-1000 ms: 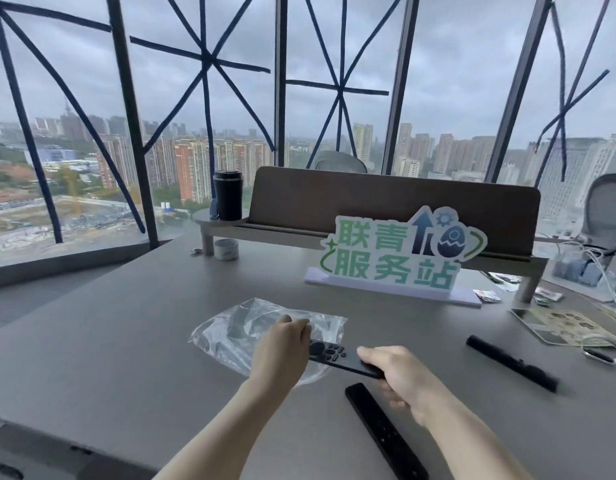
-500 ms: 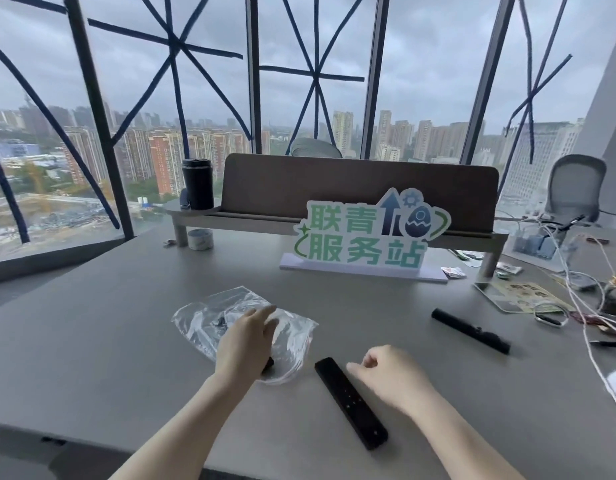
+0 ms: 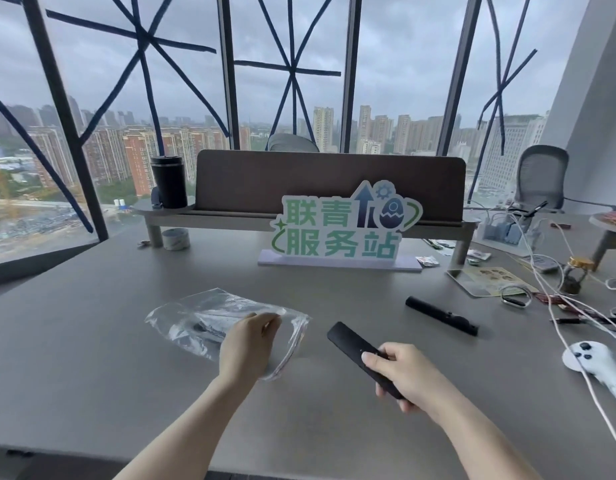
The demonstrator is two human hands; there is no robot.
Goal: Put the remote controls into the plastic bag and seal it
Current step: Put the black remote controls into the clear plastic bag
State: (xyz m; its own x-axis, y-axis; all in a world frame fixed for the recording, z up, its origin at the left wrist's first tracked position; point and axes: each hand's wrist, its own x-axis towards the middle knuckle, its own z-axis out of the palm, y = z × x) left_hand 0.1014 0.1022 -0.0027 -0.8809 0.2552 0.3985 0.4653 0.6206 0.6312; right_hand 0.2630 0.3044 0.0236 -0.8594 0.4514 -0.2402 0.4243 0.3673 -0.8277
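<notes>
A clear plastic bag (image 3: 202, 317) lies on the grey table (image 3: 92, 323), its mouth facing right. A dark remote (image 3: 204, 329) shows dimly inside it. My left hand (image 3: 247, 344) pinches the upper edge of the bag's mouth and holds it up. To the right, my right hand (image 3: 403, 374) grips the near end of a long black remote (image 3: 348, 342), whose far end points toward the bag's mouth. Another black remote (image 3: 441, 315) lies flat on the table further right, apart from both hands.
A green and white sign (image 3: 344, 230) stands behind on a shelf riser with a black tumbler (image 3: 169, 183). Tape roll (image 3: 176, 239) sits below. White cables, a white controller (image 3: 590, 360), a lock and cards clutter the right side. Windows lie beyond.
The first remote went into the bag and my right hand let go of it. My right hand then took hold of the long black remote and lifted it. My left hand now holds the bag's mouth.
</notes>
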